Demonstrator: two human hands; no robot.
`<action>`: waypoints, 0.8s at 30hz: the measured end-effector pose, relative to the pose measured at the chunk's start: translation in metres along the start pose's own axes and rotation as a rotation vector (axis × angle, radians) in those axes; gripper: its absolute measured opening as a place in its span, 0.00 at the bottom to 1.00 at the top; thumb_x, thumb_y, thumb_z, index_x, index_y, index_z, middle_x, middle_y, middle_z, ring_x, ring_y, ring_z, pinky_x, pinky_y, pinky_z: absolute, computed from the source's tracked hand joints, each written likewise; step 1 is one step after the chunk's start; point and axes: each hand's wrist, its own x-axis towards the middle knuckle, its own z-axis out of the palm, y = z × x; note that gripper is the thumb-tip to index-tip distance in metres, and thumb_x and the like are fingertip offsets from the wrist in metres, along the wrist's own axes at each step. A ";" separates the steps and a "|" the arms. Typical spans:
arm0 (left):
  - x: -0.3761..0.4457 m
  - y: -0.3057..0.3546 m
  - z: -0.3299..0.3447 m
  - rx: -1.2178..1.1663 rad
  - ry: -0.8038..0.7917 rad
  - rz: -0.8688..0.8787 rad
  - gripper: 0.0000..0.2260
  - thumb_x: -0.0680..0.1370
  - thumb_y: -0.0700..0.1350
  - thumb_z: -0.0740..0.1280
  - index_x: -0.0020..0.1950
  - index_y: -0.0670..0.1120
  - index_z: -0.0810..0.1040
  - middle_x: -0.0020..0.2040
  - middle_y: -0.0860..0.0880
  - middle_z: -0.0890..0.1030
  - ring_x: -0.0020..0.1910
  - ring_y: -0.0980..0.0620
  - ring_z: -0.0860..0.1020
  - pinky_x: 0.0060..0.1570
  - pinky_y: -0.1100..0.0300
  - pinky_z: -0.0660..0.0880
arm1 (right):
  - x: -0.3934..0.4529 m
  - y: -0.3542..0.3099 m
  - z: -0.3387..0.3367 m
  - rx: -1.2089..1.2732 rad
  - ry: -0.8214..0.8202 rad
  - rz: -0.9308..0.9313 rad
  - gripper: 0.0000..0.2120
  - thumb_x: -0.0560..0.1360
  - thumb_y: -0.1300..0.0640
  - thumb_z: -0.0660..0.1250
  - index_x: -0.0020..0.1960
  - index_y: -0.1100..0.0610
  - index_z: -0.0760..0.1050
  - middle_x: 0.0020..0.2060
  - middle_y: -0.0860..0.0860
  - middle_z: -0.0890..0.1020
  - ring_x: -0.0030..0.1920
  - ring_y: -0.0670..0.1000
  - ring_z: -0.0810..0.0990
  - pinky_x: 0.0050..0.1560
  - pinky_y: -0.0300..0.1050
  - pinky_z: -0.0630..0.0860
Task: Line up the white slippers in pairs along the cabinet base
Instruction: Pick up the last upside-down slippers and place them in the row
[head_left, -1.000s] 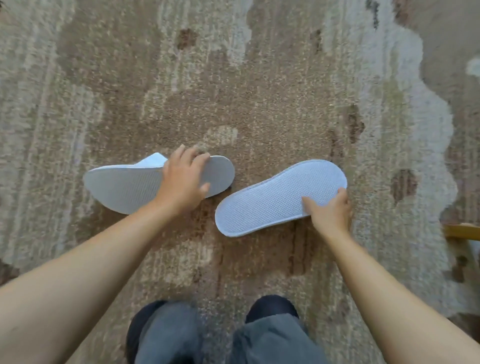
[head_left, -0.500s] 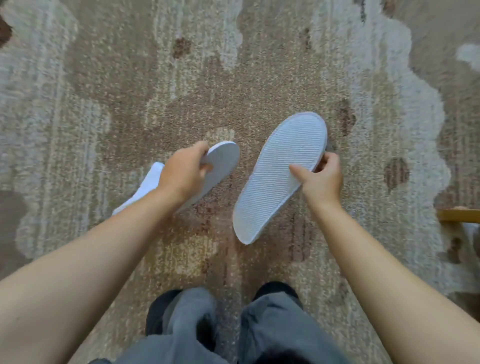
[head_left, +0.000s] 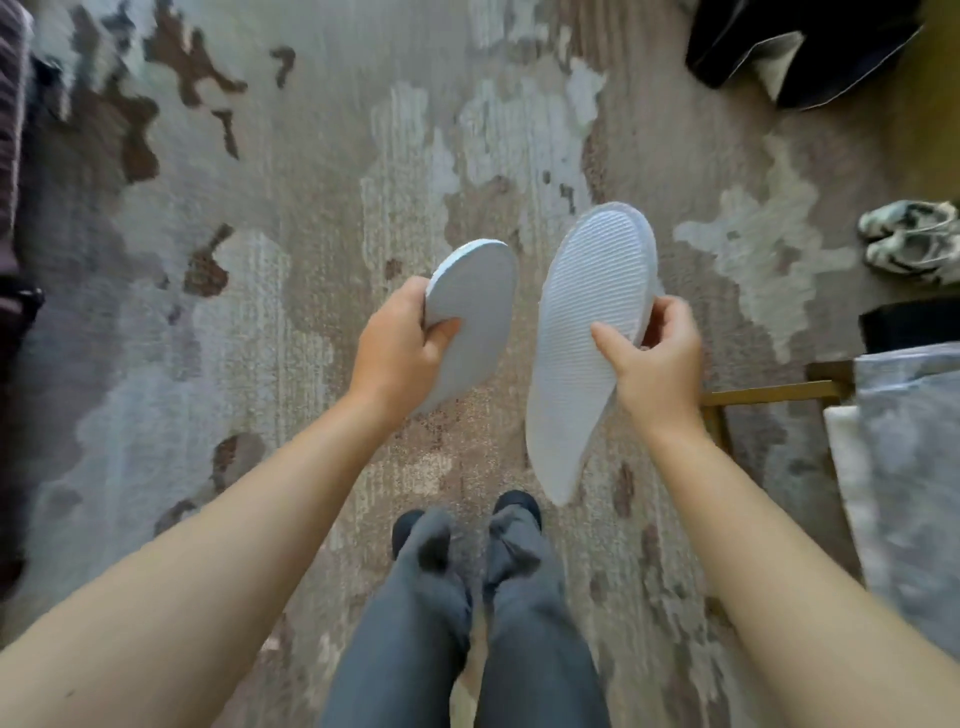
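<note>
Two white slippers are held up above the patterned carpet, their soles turned toward me. My left hand grips the left slipper by its edge, thumb across the sole. The right slipper is longer in view, with a ribbed sole, and my right hand pinches its right edge. The two slippers are side by side with a small gap between them. No cabinet base is identifiable in this view.
A pair of sneakers lies on the carpet at the right edge. A dark bag or garment is at top right. A gold-framed piece of furniture with pale fabric stands at right. My legs are below.
Both slippers have been lifted off the carpet and turned from lying crosswise to pointing away from me. I have straightened up, so more of the room shows.
</note>
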 end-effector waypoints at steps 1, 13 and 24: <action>-0.005 0.024 -0.011 -0.008 -0.015 0.019 0.08 0.74 0.41 0.64 0.52 0.43 0.72 0.44 0.50 0.74 0.42 0.48 0.72 0.40 0.58 0.65 | -0.004 -0.023 -0.017 0.004 0.019 -0.007 0.11 0.70 0.60 0.69 0.46 0.55 0.67 0.39 0.44 0.75 0.39 0.40 0.75 0.34 0.29 0.74; -0.030 0.172 -0.038 -0.066 -0.326 0.348 0.06 0.75 0.43 0.64 0.51 0.47 0.72 0.43 0.54 0.73 0.42 0.53 0.72 0.38 0.60 0.67 | -0.107 -0.118 -0.113 0.138 0.601 0.070 0.10 0.68 0.61 0.71 0.46 0.54 0.72 0.39 0.44 0.77 0.40 0.39 0.76 0.31 0.22 0.70; -0.178 0.229 -0.022 0.040 -0.983 0.824 0.11 0.73 0.43 0.65 0.36 0.53 0.65 0.36 0.56 0.70 0.38 0.50 0.71 0.30 0.63 0.65 | -0.344 -0.136 -0.108 0.233 1.375 0.337 0.15 0.67 0.63 0.70 0.36 0.46 0.67 0.34 0.44 0.75 0.33 0.40 0.75 0.27 0.24 0.67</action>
